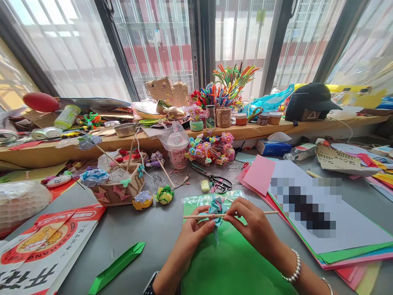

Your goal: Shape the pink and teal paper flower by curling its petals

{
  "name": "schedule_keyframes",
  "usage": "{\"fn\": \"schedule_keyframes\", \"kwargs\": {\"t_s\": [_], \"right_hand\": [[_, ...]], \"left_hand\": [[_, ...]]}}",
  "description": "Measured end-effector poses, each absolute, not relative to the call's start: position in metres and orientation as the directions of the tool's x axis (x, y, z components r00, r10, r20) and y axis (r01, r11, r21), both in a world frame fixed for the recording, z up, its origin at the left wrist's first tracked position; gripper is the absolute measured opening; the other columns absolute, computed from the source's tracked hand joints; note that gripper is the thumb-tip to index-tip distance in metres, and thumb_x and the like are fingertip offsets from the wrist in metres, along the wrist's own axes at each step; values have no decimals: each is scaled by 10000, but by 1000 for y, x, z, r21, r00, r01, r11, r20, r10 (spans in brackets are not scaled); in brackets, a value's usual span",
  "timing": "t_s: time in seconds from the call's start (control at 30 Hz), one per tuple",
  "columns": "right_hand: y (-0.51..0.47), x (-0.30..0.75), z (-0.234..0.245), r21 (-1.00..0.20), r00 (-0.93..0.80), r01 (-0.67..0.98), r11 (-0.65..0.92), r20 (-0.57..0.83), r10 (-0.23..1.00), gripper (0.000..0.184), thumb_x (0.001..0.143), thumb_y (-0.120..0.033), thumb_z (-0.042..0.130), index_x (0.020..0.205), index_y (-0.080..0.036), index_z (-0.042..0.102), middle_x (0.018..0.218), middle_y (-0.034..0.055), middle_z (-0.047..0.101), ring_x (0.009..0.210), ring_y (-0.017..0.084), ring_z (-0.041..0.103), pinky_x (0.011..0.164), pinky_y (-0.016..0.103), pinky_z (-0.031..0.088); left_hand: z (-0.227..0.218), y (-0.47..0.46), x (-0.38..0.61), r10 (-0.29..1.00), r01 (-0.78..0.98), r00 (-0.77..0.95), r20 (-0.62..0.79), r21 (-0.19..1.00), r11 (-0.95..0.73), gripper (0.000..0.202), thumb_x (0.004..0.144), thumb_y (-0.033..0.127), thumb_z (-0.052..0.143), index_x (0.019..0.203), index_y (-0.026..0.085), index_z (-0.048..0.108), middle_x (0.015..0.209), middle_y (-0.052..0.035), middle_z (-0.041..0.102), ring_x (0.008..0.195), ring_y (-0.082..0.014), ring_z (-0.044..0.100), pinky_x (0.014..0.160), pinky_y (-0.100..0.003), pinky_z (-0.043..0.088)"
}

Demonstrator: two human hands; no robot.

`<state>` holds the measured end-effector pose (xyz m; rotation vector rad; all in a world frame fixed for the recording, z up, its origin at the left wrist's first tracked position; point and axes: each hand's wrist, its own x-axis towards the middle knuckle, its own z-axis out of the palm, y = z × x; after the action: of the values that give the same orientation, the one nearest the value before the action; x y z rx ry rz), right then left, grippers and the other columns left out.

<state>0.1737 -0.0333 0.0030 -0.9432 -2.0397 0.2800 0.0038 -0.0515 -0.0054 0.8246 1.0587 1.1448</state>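
In the middle of the head view I hold a blue folded-paper flower (216, 206) with touches of pink. My left hand (195, 232) is closed around its left side, thumb in front. A thin wooden stick (267, 212) lies level across the flower, reaching past both hands. My right hand (252, 220) pinches the stick just right of the flower, fingertips close to the petals. Both hands are above a glossy green sheet (236, 262) on the grey table. Part of the flower is hidden behind the fingers and the stick.
Black-handled scissors (221, 183) and a small yellow block (205, 186) lie beyond my hands. Paper sheets (307, 176) are stacked at right. Finished paper flowers (164, 195) and a decorated box (118, 192) stand at left, near a folded green strip (118, 267).
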Motion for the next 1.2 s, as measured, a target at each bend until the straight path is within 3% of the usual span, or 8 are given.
{"fn": "schedule_keyframes", "kwargs": {"t_s": [0.17,0.33,0.47,0.63,0.8,1.03,1.2], "right_hand": [[-36,175,8,-650,-254,437,622,574,778,161,854,-281,485,742,-180,541,673,16,549,595,128,511,528,227,426],[-32,180,9,-797,-103,363,482,480,871,168,839,-335,498,837,-173,544,667,0,531,545,108,494,476,200,415],[-31,180,11,-728,-177,432,532,510,842,149,799,-278,567,918,-193,591,685,-4,514,542,107,467,486,210,413],[-34,176,11,-633,-291,411,657,592,752,156,812,-187,533,943,-220,612,786,28,560,726,155,547,617,247,472],[-35,176,10,-582,-266,435,687,645,716,113,830,-185,505,845,-206,615,754,32,563,703,155,556,602,253,474],[-36,173,1,-522,-316,405,750,690,651,129,825,-130,475,850,-193,585,769,39,594,717,154,577,617,258,476],[-38,172,4,-602,-265,418,681,636,725,79,804,-185,537,882,-188,548,780,23,593,562,111,514,490,213,420]], "left_hand": [[-5,-51,1,961,-332,86,-263,902,277,528,523,329,777,990,190,576,867,-56,671,840,-190,591,765,-282,428],[0,-50,-3,958,-372,117,-261,883,286,491,539,343,768,977,204,596,911,-45,661,819,-174,602,736,-264,444],[1,-50,-5,946,-408,170,-274,854,321,470,572,362,748,986,189,608,905,-52,658,816,-174,607,714,-255,453],[0,-51,-4,935,-407,191,-300,842,354,458,606,372,725,1003,176,608,914,-67,654,769,-172,617,682,-260,452],[2,-55,-2,944,-346,250,-215,891,295,459,518,313,782,930,174,636,960,-82,643,849,-219,597,757,-305,428],[2,-53,0,959,-351,151,-238,894,277,318,487,287,800,738,169,644,705,-1,609,688,-139,567,738,-271,424],[3,-53,1,967,-390,118,-228,884,256,339,494,283,798,782,179,653,730,-1,626,685,-132,560,698,-253,435]]}}
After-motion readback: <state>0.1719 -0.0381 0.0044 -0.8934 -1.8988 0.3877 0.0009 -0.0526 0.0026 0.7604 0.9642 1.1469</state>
